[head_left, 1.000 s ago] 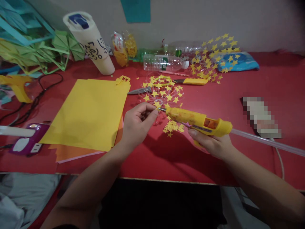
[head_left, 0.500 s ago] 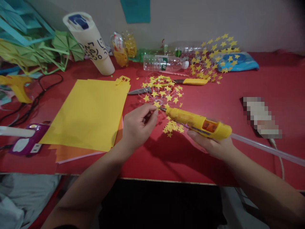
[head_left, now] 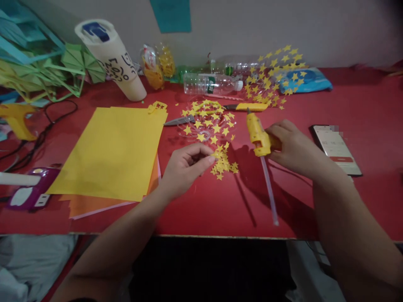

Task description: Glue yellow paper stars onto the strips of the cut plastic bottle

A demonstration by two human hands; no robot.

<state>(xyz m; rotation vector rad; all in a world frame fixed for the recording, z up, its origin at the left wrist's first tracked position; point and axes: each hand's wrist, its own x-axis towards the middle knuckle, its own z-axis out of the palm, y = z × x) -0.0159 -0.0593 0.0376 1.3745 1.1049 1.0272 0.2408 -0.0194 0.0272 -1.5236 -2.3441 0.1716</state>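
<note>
My right hand (head_left: 288, 140) is wrapped round the handle of a yellow hot glue gun (head_left: 258, 135). Its nozzle points away from me, and a clear glue stick (head_left: 269, 191) sticks out of the rear. My left hand (head_left: 189, 167) has thumb and forefinger closed at the left edge of a small pile of yellow paper stars (head_left: 222, 163); whether a star is between the fingertips is hard to make out. Just beyond lies a clear plastic piece with spread strips (head_left: 204, 135), dotted with yellow stars. Scissors (head_left: 181, 121) lie partly under it.
Yellow paper sheets (head_left: 110, 151) lie left, beside a purple power strip (head_left: 31, 188) and another glue gun (head_left: 19, 119). A white tumbler (head_left: 121, 67), plastic bottles (head_left: 209, 84), a yellow cutter (head_left: 252, 107), and another star-covered piece (head_left: 267, 79) stand or lie behind. A phone (head_left: 336, 147) rests right.
The glue gun has swung away from my left fingertips to the right, its nozzle now facing the wall. My left hand has dropped nearer to me, from the strip piece to the star pile.
</note>
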